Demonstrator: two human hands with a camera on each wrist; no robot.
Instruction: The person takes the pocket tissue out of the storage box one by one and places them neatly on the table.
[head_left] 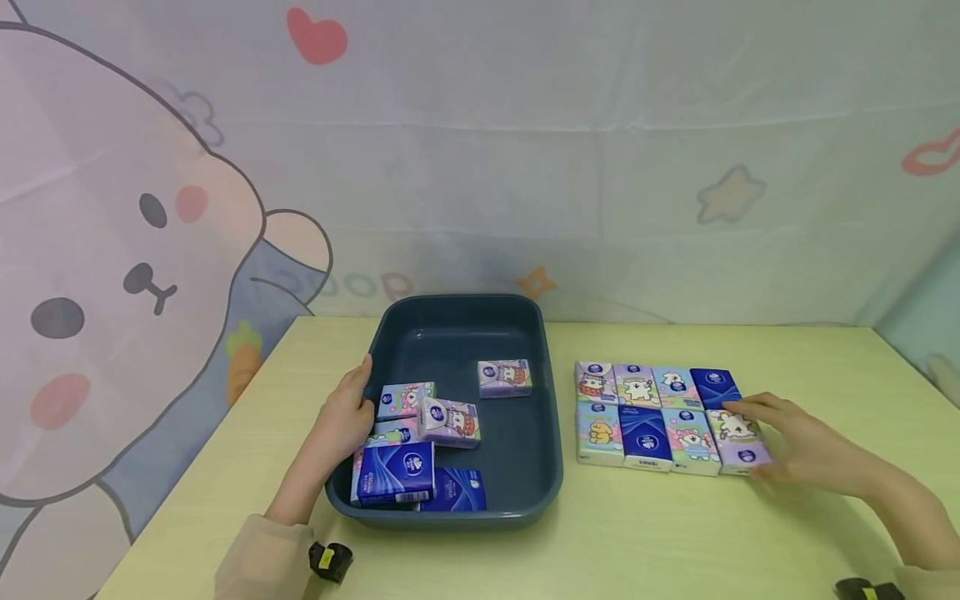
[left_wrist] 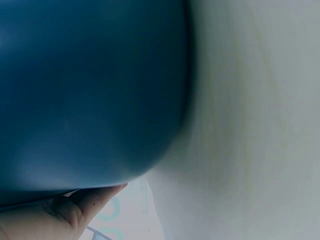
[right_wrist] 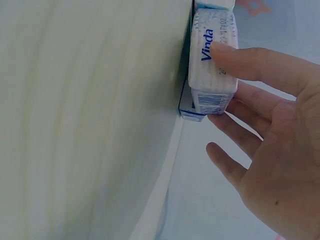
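A dark blue plastic bin stands on the table, several tissue packs inside it, among them a blue pack and a purple cartoon pack. My left hand grips the bin's left rim; the left wrist view shows the bin's outer wall with the fingers at its rim. Right of the bin, tissue packs lie in two rows. At the near right end, my right hand pinches a white-and-purple tissue pack, thumb on its "Vinda" side, other fingers partly hidden behind.
Beside the pinched pack lie a pink-and-green pack and a blue pack; another blue pack is behind it. The pale table meets a cartoon-printed curtain at the back.
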